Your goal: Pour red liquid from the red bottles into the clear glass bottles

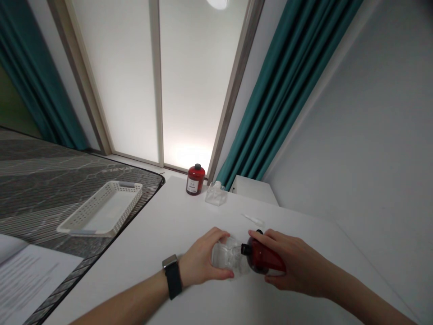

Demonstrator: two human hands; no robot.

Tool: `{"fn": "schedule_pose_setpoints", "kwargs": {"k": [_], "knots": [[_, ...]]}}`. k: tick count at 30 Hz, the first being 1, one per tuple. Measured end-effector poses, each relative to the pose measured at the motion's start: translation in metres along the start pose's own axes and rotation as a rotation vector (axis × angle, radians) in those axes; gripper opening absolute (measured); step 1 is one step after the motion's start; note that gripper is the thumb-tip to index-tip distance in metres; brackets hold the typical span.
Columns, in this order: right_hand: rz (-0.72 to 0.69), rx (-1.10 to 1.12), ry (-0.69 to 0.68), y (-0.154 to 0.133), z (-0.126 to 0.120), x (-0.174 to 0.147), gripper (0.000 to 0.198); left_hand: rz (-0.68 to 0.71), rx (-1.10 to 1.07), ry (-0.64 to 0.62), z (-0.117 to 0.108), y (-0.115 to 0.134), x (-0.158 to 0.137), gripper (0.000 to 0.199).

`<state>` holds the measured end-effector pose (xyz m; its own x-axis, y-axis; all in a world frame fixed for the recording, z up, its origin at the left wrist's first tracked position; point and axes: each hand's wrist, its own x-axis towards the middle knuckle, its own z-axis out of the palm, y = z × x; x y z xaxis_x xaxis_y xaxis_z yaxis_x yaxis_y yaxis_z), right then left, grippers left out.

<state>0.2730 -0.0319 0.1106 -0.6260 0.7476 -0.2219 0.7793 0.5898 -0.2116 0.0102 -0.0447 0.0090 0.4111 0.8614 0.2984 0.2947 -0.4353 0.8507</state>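
My left hand (208,258), with a dark-banded watch on its wrist, is wrapped round a clear plastic bottle (227,257) on the white table. My right hand (292,262) grips a dark red bottle (265,256) tilted onto its side, its black neck pointing left over the top of the clear bottle. Whether liquid flows between the two, I cannot tell. Just behind the red bottle lies a thin, clear-and-white pump top (253,220). Farther back stand a second red bottle (195,180) with a white label and dark cap, and a clear square bottle (215,194) with a white cap.
A white perforated basket (101,210) rests on the patterned grey surface at the left. Printed papers (37,280) lie nearer. Behind the white table (162,230) are a small white cabinet (253,189), teal curtains (287,90) and frosted sliding doors (196,90). A wall rises at the right.
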Motion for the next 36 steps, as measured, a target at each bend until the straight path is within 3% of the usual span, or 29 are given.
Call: {"fn": "schedule_pose_setpoints", "kwargs": {"k": [36], "knots": [[0.014, -0.022, -0.019, -0.0084, -0.0079, 0.001, 0.09, -0.005, 0.029, 0.005, -0.0012, 0.0024, -0.0013, 0.066]]}}
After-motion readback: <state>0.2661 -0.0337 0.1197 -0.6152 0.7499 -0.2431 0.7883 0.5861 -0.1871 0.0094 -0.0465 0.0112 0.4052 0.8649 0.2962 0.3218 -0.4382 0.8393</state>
